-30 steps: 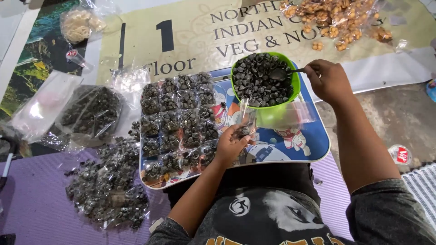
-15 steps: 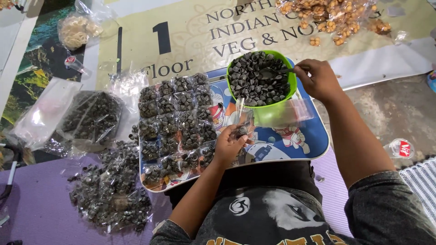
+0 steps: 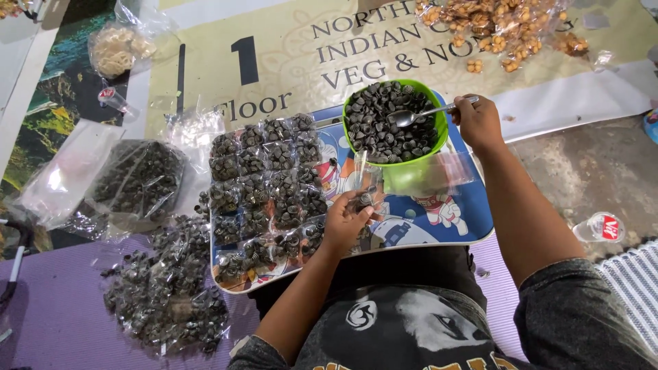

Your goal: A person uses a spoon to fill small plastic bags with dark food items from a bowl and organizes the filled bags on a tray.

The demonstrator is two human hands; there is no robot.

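A person sits on the floor with a blue picture tray (image 3: 473,219) on their lap. Under the tray lie a purple mat (image 3: 55,322) and a big cream banner (image 3: 288,62) with dark letters. Bare grey floor (image 3: 596,171) shows at 3 o'clock. One green bowl (image 3: 411,175) stands on the tray at 12 o'clock, full of small dark ring-shaped snacks (image 3: 384,127). The right hand (image 3: 478,122) is closed around the handle of one metal spoon (image 3: 421,114), and the spoon's round end lies on the snacks in the bowl. The left hand (image 3: 345,223) is near the middle of the tray, just below the bowl, with its fingers pinched on one small clear packet (image 3: 362,185) that stands up with its top open. At 9 o'clock on the tray, small filled packets (image 3: 264,185) lie in rows; they lie too close together to count for sure. At 7 o'clock, off the tray, is one heap of more filled packets (image 3: 168,294). At 9 o'clock lies one big clear bag of dark snacks (image 3: 137,178). One bag of pale snacks (image 3: 120,49) is at 11 o'clock. Bags of brown snacks (image 3: 507,24) lie at 1 o'clock. One small plastic cup (image 3: 600,226) lies on its side at 3 o'clock.
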